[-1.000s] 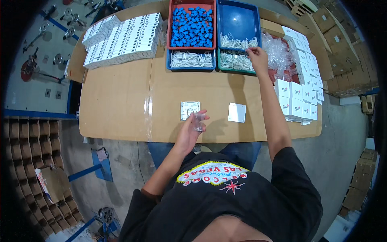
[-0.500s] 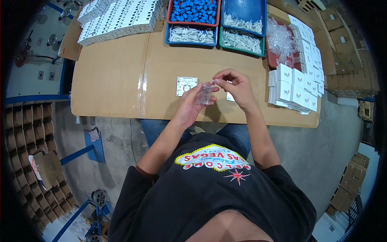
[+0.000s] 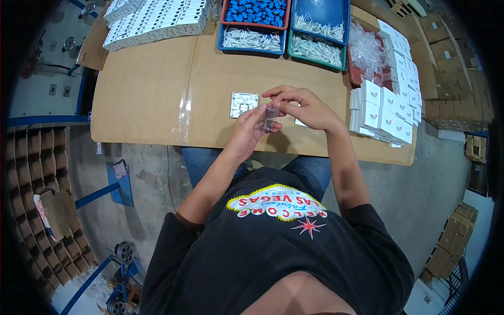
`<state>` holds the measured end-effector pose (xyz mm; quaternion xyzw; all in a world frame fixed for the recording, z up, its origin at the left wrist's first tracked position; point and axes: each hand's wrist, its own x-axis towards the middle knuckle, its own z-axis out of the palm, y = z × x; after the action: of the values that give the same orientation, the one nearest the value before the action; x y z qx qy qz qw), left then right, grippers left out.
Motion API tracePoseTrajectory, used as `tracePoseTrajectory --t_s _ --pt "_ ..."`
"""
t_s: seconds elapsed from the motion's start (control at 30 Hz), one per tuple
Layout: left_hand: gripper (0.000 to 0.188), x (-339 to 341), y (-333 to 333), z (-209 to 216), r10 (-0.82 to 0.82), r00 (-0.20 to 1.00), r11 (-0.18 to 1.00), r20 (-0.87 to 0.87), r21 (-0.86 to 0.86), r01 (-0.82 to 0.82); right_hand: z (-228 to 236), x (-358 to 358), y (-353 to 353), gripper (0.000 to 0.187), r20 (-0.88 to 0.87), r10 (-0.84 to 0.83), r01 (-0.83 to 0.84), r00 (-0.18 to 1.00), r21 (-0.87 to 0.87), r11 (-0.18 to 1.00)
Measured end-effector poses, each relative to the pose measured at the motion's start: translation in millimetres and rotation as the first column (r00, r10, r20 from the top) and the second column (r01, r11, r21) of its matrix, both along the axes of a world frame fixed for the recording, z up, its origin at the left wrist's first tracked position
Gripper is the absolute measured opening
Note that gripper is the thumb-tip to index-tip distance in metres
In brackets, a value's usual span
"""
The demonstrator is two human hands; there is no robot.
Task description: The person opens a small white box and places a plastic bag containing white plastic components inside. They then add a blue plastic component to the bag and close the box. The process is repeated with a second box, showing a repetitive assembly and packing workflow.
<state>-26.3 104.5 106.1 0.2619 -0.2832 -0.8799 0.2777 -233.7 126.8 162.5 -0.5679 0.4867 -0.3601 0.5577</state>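
Observation:
Over the near edge of the cardboard-covered table (image 3: 157, 100), my left hand (image 3: 247, 131) and my right hand (image 3: 302, 107) meet around a small clear plastic bag (image 3: 270, 118). Both hands pinch the bag, the right from above, the left from below. A white square faceplate (image 3: 243, 104) lies flat on the table just left of my hands. Part of another white flat piece (image 3: 301, 123) shows under my right hand. What is inside the bag is too small to tell.
At the far side stand trays: a red one with blue parts (image 3: 255, 11), blue (image 3: 252, 39) and green (image 3: 315, 50) ones with white parts. White boxes (image 3: 157, 21) are stacked far left, more white boxes (image 3: 383, 113) at right, clear bags (image 3: 365, 50) beside them.
My right hand came back from the trays at the far right to join my left hand at the clear bag. The view shifted nearer to my body.

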Motion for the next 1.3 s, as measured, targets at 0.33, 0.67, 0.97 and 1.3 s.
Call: tracePoseTrajectory --t_s 0.33,0.67,0.97,1.3 --pt "0.036 -5.5 1.1 -2.4 -0.021 1.0 1.0 -0.019 -0.022 0.021 8.2 6.1 -4.4 0.035 -0.359 0.135 -0.151 0.923 -0.016 0.988" --pt "0.035 -4.1 -4.5 -9.7 -0.025 1.0 1.0 -0.007 0.001 0.025 0.9 3.4 -6.3 0.037 -0.264 0.126 -0.146 0.956 -0.058 0.987" --pt "0.033 -7.4 -2.3 -4.9 -0.013 0.998 0.999 0.054 -0.038 0.015 16.1 14.3 -8.4 0.043 -0.322 0.153 -0.145 0.934 0.047 0.988" --pt "0.034 -7.7 -5.7 -7.8 -0.051 0.998 0.998 0.042 -0.035 0.052 -6.4 6.1 -8.7 0.049 -0.304 0.158 -0.147 0.94 0.061 0.987"
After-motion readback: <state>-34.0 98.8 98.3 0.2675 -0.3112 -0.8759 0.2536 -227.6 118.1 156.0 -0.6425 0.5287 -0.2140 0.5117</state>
